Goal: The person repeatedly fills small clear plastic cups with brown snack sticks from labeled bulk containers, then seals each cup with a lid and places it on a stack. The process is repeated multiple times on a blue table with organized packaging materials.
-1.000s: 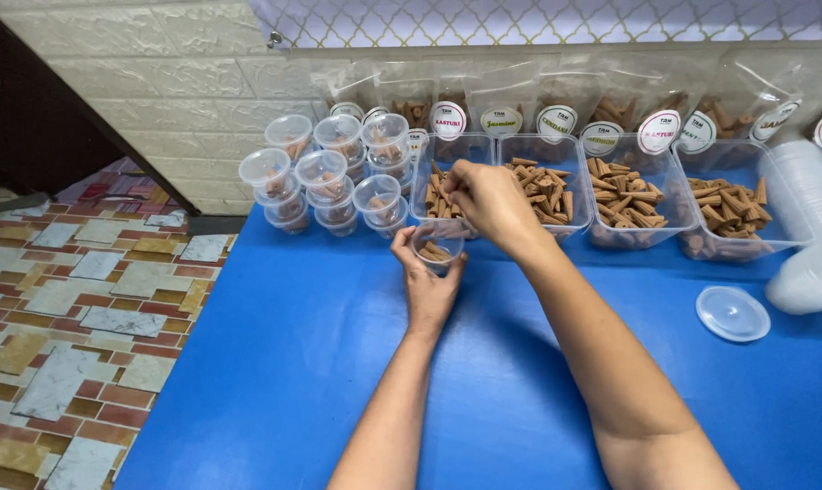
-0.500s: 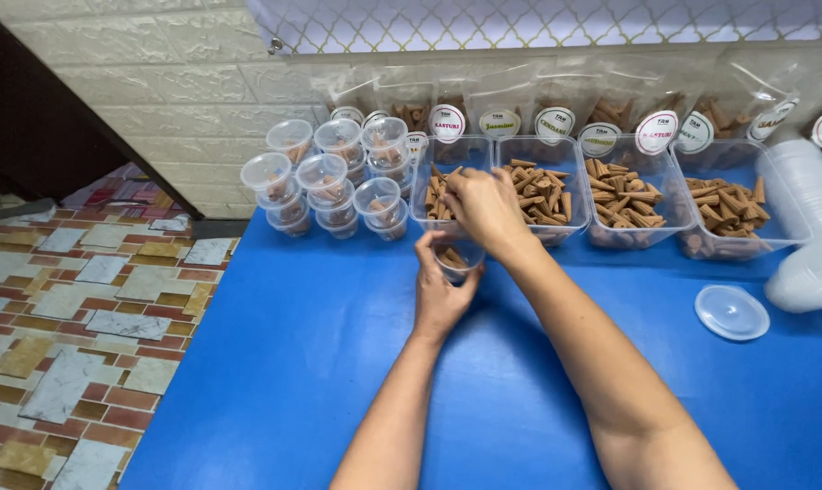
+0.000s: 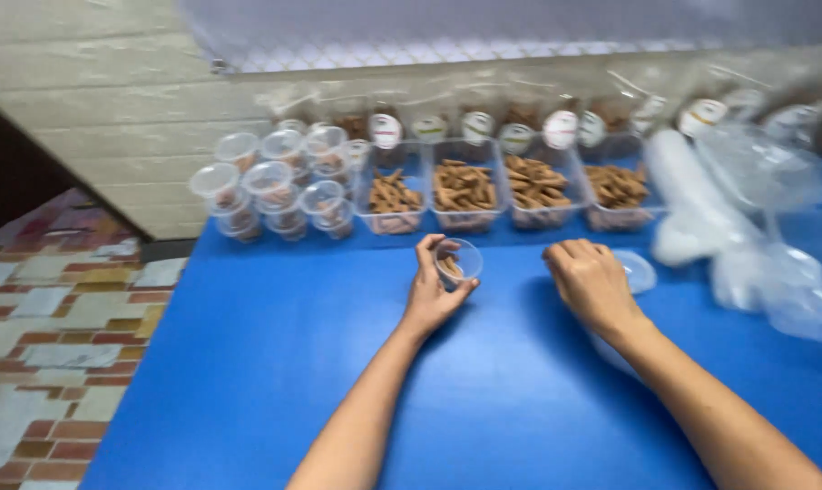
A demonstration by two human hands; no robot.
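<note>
Blue table (image 3: 248, 381) against a pale brick wall, snack trays at the far edge.
Your left hand (image 3: 432, 295) pinches the small clear cup (image 3: 456, 262) mid-table; a loose grip could tip its sticks out. Your right hand (image 3: 590, 281) curls over the lid (image 3: 636, 270).

The left hand (image 3: 435, 289) sits at frame centre, fingers curled in a grip. The right hand (image 3: 591, 283), just right of centre, is palm-down and loosely closed.

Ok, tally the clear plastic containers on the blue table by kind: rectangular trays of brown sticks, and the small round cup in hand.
Clear rectangular plastic trays of brown sticks: 4
Small clear round plastic cup held in the left hand, cup at: 1
Total: 5
</note>
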